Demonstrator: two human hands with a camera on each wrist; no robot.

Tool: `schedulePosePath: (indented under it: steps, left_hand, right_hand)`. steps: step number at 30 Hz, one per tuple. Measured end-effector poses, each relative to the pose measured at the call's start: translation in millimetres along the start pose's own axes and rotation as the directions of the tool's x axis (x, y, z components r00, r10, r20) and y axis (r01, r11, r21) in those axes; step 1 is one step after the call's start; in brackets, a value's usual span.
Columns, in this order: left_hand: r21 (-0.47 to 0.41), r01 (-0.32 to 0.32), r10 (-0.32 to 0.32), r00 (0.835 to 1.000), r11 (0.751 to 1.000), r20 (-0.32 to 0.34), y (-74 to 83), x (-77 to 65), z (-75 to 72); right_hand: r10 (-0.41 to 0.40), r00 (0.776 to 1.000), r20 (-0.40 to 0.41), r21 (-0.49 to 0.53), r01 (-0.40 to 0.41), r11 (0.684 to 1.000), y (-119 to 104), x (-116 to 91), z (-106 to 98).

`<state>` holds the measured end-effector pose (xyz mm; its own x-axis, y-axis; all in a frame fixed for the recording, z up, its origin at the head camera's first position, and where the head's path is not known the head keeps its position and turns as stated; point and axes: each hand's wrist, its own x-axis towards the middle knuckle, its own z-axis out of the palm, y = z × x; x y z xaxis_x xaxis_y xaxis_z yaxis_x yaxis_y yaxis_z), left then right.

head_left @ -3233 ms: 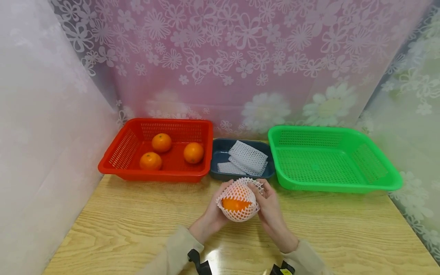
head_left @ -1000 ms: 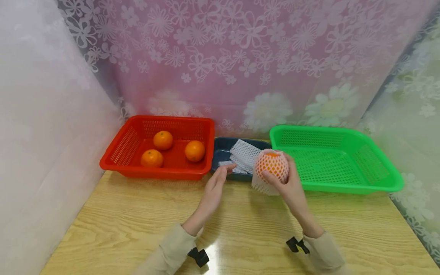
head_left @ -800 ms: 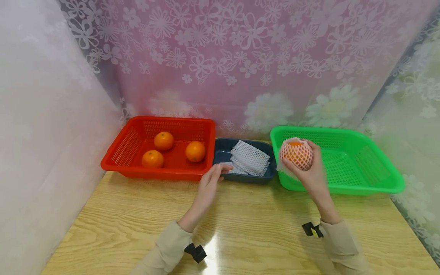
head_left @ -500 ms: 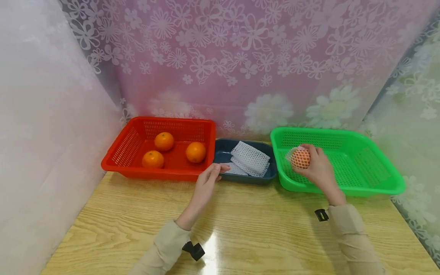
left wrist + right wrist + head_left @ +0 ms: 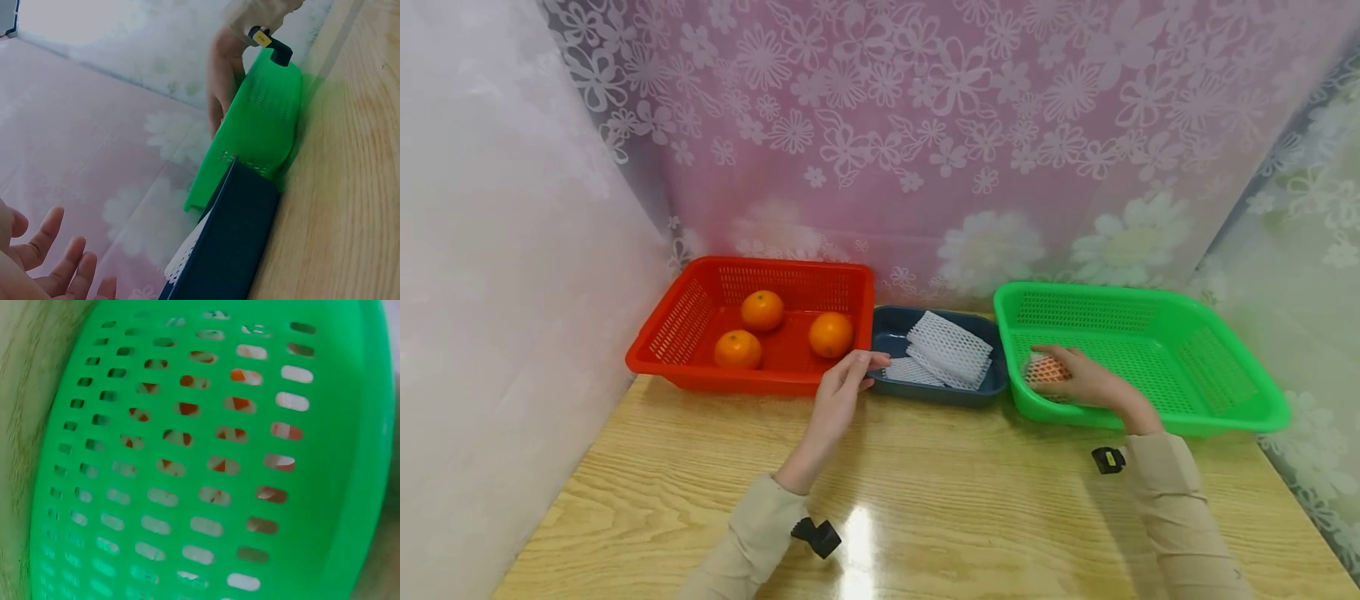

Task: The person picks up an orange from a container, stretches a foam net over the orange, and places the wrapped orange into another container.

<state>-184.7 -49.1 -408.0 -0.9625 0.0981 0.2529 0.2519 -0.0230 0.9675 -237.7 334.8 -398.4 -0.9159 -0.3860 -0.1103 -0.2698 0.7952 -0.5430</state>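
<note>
The left basket (image 5: 730, 381) holds three oranges (image 5: 763, 311), the middle tray (image 5: 940, 395) nets (image 5: 950, 343), the right basket (image 5: 1157, 350) a netted orange (image 5: 1044, 370).

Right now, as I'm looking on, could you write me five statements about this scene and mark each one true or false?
1. The dark blue tray sits between the red basket and the green basket. True.
2. The red basket holds five oranges. False: it holds three bare oranges.
3. The right hand holds a net-wrapped orange inside the green basket. True.
4. Both hands grip fruit. False: the left hand holds nothing.
5. White mesh sleeves lie in the dark blue tray. True.
</note>
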Motion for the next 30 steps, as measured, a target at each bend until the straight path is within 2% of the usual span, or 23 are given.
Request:
schedulePosePath:
  steps: [2, 5, 10, 14, 17, 18, 20, 22, 24, 27, 28, 30]
  left_hand:
    - [0.006, -0.006, 0.006, 1.000, 1.000, -0.007, 1.9, 0.8, -3.4]
    - [0.010, -0.016, 0.016, 1.000, 1.000, -0.009, 3.9, 2.0, -8.9]
    - [0.017, -0.013, 0.013, 1.000, 1.000, -0.006, 8.4, 4.9, -24.8]
    - [0.072, -0.042, 0.045, 0.998, 0.997, -0.042, 13.7, 12.9, -53.9]
    - [0.222, -0.075, 0.096, 0.992, 0.972, -0.085, 14.3, 24.4, -84.6]
    - [0.296, -0.075, 0.110, 0.989, 0.952, -0.104, 14.1, 28.4, -95.4]
    - [0.465, -0.041, 0.117, 0.984, 0.884, -0.135, 12.2, 36.7, -116.6]
    - [0.602, 0.005, 0.105, 0.984, 0.798, -0.147, 10.6, 44.1, -135.1]
    - [0.713, 0.055, 0.070, 0.987, 0.699, -0.146, 8.3, 50.6, -150.7]
    - [0.813, 0.115, -0.043, 0.993, 0.571, -0.111, 5.8, 58.1, -166.5]
    - [0.836, 0.135, -0.096, 0.990, 0.531, -0.099, 4.8, 60.1, -170.1]
    - [0.867, 0.178, -0.209, 0.974, 0.465, -0.087, 3.2, 63.2, -174.6]
  right_hand:
    - [0.016, 1.000, -0.002, 0.062, -0.015, 0.998, -3.5, 0.6, -0.4]
    - [0.031, 0.998, -0.053, 0.101, -0.025, 0.995, -7.4, 0.3, -0.7]
    - [0.022, 0.984, -0.177, 0.039, -0.015, 0.999, -10.2, -1.8, 2.1]
    - [0.005, 0.968, -0.249, 0.025, 0.001, 1.000, -12.9, -2.7, 6.4]
    - [-0.008, 0.947, -0.322, 0.025, 0.017, 1.000, -18.3, -5.0, 9.7]
    - [-0.019, 0.936, -0.352, 0.023, 0.029, 0.999, -21.0, -5.9, 11.0]
    - [-0.051, 0.909, -0.414, 0.020, 0.065, 0.998, -27.7, -6.9, 14.4]
    - [-0.091, 0.873, -0.478, 0.007, 0.107, 0.994, -36.5, -7.5, 18.9]
    - [-0.139, 0.838, -0.527, -0.008, 0.159, 0.987, -46.6, -6.9, 24.3]
    - [-0.204, 0.793, -0.574, -0.031, 0.228, 0.973, -62.7, -5.0, 33.8]
    - [-0.221, 0.784, -0.580, -0.031, 0.250, 0.968, -67.8, -4.0, 37.3]
    - [-0.254, 0.777, -0.576, -0.030, 0.290, 0.957, -78.2, -1.1, 44.5]
